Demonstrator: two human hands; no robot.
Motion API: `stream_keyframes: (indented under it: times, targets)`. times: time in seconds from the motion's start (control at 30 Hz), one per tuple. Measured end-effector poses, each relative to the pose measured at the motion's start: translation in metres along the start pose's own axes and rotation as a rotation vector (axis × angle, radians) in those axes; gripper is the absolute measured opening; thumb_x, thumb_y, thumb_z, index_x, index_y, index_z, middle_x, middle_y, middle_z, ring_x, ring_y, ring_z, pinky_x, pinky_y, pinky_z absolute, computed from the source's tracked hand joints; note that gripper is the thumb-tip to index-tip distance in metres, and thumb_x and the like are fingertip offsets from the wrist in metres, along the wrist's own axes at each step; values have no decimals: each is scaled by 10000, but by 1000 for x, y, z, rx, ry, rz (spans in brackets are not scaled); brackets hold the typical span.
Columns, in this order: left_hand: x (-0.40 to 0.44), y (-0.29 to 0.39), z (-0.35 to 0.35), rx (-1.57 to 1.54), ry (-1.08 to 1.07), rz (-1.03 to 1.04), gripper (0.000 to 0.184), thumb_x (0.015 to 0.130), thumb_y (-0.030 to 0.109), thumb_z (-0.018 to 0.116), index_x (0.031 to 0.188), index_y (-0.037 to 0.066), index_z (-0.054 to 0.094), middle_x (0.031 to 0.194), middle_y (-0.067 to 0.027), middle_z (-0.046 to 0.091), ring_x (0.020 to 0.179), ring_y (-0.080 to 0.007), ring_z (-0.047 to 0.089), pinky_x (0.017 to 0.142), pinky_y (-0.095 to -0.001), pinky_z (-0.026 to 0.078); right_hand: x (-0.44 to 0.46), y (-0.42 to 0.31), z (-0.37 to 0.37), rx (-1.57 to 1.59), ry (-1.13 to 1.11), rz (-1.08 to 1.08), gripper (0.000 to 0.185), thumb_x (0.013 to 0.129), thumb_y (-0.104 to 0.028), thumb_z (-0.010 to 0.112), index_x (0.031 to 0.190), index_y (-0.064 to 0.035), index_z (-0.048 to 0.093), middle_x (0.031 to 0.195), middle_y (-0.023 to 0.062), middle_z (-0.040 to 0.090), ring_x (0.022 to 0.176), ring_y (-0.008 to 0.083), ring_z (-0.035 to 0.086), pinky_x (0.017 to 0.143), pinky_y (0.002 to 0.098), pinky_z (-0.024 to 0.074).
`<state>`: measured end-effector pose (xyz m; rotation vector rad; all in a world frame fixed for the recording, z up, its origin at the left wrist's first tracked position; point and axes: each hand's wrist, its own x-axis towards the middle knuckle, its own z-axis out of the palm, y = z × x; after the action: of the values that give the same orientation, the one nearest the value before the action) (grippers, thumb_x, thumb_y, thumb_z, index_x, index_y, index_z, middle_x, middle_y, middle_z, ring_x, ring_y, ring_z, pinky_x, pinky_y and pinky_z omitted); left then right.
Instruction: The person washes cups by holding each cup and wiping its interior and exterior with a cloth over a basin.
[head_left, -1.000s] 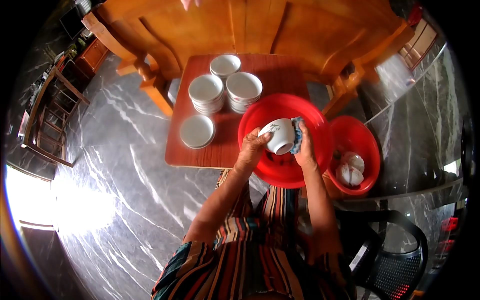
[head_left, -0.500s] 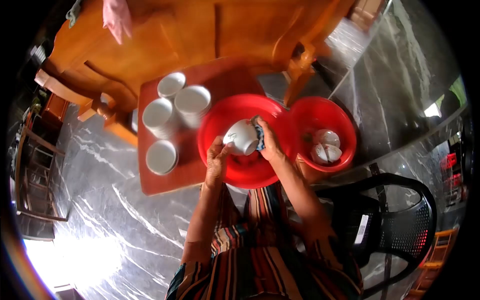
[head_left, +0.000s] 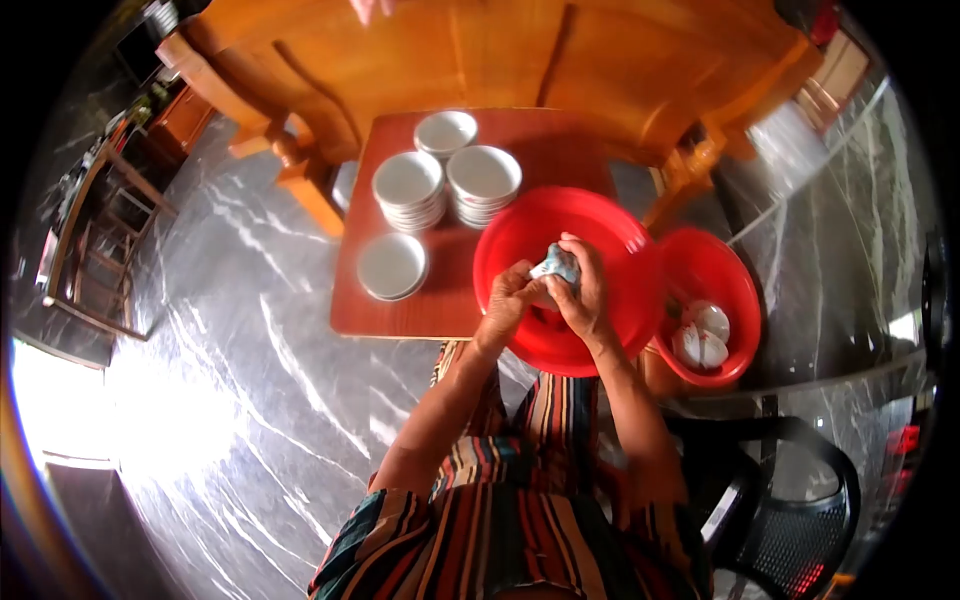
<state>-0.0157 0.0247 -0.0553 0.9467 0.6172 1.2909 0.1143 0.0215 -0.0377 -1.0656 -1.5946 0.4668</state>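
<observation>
Above the large red basin [head_left: 632, 325], my two hands are close together. My right hand [head_left: 588, 290] is closed on a bluish patterned cloth [head_left: 557, 263], which bunches up between the hands. My left hand [head_left: 508, 298] is closed just beside the cloth, its fingers pinching. A pale bit of a bowl [head_left: 546, 300] shows between the hands; most of it is hidden by fingers and cloth.
White bowls stand in stacks [head_left: 408, 185] on the red-brown table [head_left: 450, 315], with a lower pile [head_left: 391, 266] nearer its front. A smaller red bucket [head_left: 735, 285] at right holds several white dishes [head_left: 700, 345]. A black chair [head_left: 800, 520] and wooden bench [head_left: 480, 60] stand nearby.
The view has swung, so the table and basin appear farther right. The white bowl, plainly visible before, is now mostly covered, and the cloth has come round between my hands.
</observation>
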Motion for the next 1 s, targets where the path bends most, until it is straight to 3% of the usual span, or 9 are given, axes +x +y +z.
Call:
stream_keyframes:
  times: [0.13, 0.4, 0.47, 0.6, 0.67, 0.77, 0.9, 0.97, 1.0]
  targets:
    - [-8, 23, 2, -27, -36, 12, 80, 836, 97, 607, 790, 56, 556, 722, -6, 598, 684, -73, 559, 637, -200, 435, 3, 3, 1, 111, 13, 96, 445, 795, -242, 602, 1144, 3, 476, 1161, 165, 505, 1059, 249, 500, 937, 361, 385]
    - [14, -17, -21, -264, 45, -181, 62, 818, 77, 622, 774, 61, 581, 834, -35, 645, 803, -107, 581, 768, -246, 432, 6, 22, -18, 396, 74, 352, 385, 854, -315, 508, 1084, -6, 507, 1058, 97, 553, 983, 191, 517, 889, 313, 392]
    - [10, -21, -27, -315, -14, -150, 81, 832, 108, 602, 867, 35, 597, 886, -52, 642, 850, -125, 580, 806, -267, 432, 3, 36, -16, 465, 106, 376, 392, 874, -341, 485, 1083, -10, 514, 1053, 85, 552, 969, 178, 516, 873, 305, 394]
    - [10, -8, -21, -284, -88, -5, 362, 840, 220, 590, 1109, -20, 551, 1031, -92, 615, 960, -181, 566, 894, -317, 414, 4, 36, -12, 578, 196, 479, 392, 900, -347, 453, 1090, -11, 519, 1031, 66, 546, 954, 149, 506, 861, 285, 391]
    - [9, -6, -19, -341, -77, 6, 387, 846, 242, 582, 1124, -24, 540, 1048, -91, 611, 972, -187, 564, 898, -323, 413, 5, 32, -12, 597, 203, 522, 385, 910, -337, 441, 1093, -8, 520, 1026, 62, 543, 954, 138, 502, 858, 273, 389]
    - [8, -4, -14, -366, -12, 41, 379, 860, 242, 565, 1131, -20, 531, 1053, -84, 608, 979, -185, 562, 898, -322, 416, 3, 48, -10, 519, 243, 592, 323, 926, -283, 431, 1015, 1, 555, 944, 46, 538, 900, 126, 496, 802, 284, 408]
    - [10, -16, -20, -66, 76, 153, 322, 878, 219, 544, 1103, -12, 545, 1035, -82, 610, 974, -177, 562, 888, -314, 422, 1, 53, -17, -354, 33, 220, 200, 892, -172, 483, 882, -2, 588, 871, 125, 569, 810, 246, 531, 709, 367, 426]
    - [10, -19, -20, -311, 55, 134, 250, 883, 195, 541, 1036, 0, 572, 989, -74, 617, 939, -164, 569, 872, -304, 430, -1, 36, -16, -724, 52, 25, 122, 823, -118, 540, 866, -23, 604, 902, 215, 570, 750, 377, 539, 673, 413, 442]
    - [10, -21, -20, -392, 48, 126, 228, 884, 187, 540, 1013, 3, 581, 974, -72, 619, 927, -160, 571, 867, -301, 432, -5, 37, -16, -724, 54, 29, 122, 823, -118, 540, 866, -23, 604, 902, 215, 570, 750, 377, 539, 673, 413, 442]
